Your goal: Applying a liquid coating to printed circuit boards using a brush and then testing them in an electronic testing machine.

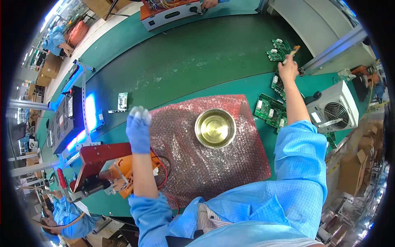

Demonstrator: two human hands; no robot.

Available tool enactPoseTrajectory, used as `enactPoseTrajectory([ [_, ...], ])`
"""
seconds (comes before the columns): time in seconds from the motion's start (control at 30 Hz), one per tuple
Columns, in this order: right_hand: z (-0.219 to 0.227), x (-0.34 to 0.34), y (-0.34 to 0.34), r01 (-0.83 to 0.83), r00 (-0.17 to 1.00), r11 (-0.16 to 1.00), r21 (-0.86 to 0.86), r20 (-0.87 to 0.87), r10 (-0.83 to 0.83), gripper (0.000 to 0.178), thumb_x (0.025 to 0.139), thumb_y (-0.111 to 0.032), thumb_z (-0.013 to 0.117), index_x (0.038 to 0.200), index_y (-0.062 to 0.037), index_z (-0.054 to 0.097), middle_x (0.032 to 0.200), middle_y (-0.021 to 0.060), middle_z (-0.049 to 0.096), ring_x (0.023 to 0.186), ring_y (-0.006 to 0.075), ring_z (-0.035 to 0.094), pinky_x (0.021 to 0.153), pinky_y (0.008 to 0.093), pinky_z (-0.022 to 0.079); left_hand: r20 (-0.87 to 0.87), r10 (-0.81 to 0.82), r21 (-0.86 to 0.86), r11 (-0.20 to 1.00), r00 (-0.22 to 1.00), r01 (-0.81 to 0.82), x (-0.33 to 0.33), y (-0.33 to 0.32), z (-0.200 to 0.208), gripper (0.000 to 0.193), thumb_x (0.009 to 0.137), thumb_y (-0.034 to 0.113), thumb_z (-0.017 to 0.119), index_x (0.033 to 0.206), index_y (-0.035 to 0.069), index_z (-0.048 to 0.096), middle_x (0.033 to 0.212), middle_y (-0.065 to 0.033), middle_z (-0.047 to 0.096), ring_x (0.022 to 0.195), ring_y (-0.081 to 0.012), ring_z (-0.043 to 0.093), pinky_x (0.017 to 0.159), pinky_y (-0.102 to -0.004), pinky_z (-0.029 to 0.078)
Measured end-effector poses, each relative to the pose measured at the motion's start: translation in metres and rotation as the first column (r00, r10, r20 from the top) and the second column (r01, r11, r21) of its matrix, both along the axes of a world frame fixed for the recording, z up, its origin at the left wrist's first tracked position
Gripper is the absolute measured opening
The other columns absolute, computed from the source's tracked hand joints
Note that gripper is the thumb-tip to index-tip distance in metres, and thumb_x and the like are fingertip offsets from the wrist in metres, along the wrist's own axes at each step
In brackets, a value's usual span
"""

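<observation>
My right hand (289,71) is closed around a small brush (296,49) with an orange-brown tip, reaching over the far right of the bench. Beside and beyond that hand lie green circuit boards (276,52). My left hand (139,128), in a blue glove with whitish fingertips, is held at the left edge of a red bubble-wrap sheet (193,164). Its fingers look loosely extended, and nothing shows in them. A small circuit board (122,101) with white parts lies just past it. On the sheet stands a round metal bowl (215,128) with yellowish liquid.
A red clamp-like press (103,158) and an orange tool (123,168) stand by my left forearm. At right is a white box with a fan (336,109) and more circuit boards (269,110). Across the bench, a person's hand (209,4) touches an orange-and-white device (170,15).
</observation>
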State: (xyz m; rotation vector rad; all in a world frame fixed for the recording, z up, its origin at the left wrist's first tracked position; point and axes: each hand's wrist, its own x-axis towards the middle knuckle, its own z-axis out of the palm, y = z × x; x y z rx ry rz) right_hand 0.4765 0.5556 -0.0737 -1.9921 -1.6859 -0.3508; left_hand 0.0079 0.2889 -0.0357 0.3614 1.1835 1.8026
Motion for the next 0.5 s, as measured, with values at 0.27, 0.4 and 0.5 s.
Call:
enactPoseTrajectory([
  [0.27,-0.014,0.005,0.019,-0.130,0.977,0.991,-0.024,-0.175,0.123,0.034,0.069,-0.005,0.056,0.102,-0.0100,0.046,0.093,0.0142,0.058,0.087,0.0329,0.056,0.073,0.0412,0.044,-0.114,-0.110,-0.241,0.967,0.987,0.080,0.026,-0.066,0.002,0.024,0.084,0.009,0.052,0.108,0.005,0.050,0.099,-0.0108,0.057,0.084,-0.0198,0.059,0.070,-0.0293,0.052],
  [0.4,-0.007,-0.004,0.019,-0.185,0.964,0.981,0.058,-0.183,0.192,0.028,0.069,-0.008,0.057,0.096,-0.0083,0.048,0.089,0.0134,0.058,0.084,0.0321,0.056,0.071,0.0399,0.045,-0.093,-0.166,-0.225,0.964,0.982,0.142,0.038,-0.072,0.006,0.023,0.084,0.009,0.052,0.106,0.003,0.050,0.097,-0.0101,0.057,0.082,-0.0193,0.059,0.067,-0.0286,0.052],
  [0.5,-0.003,-0.020,0.020,-0.208,0.951,0.971,0.114,-0.210,0.228,0.032,0.069,-0.015,0.060,0.097,-0.0078,0.047,0.091,0.0133,0.057,0.085,0.0316,0.056,0.072,0.0397,0.045,-0.197,-0.249,-0.228,0.952,0.948,0.202,0.047,-0.077,0.013,0.023,0.084,0.011,0.052,0.105,0.002,0.051,0.096,-0.0098,0.057,0.082,-0.0185,0.059,0.068,-0.0279,0.051],
])
